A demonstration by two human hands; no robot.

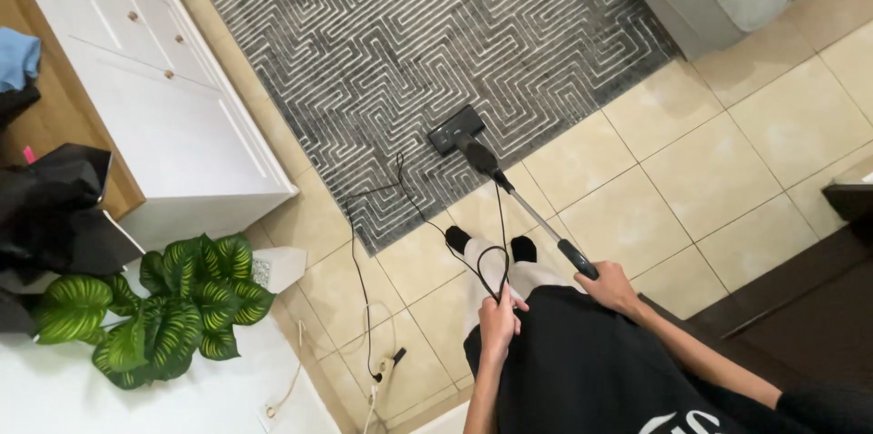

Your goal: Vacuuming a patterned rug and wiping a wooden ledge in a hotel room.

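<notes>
Right hand clamped round vacuum wand; left hand pinching cord loop. Vacuum head ahead on rug. Best keep cord behind head.

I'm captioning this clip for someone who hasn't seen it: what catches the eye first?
The grey maze-patterned rug fills the upper middle, with the vacuum head on its near edge. The right hand holds the vacuum handle; the left hand holds a looped black cord. A leafy green plant sits lower left.
</notes>
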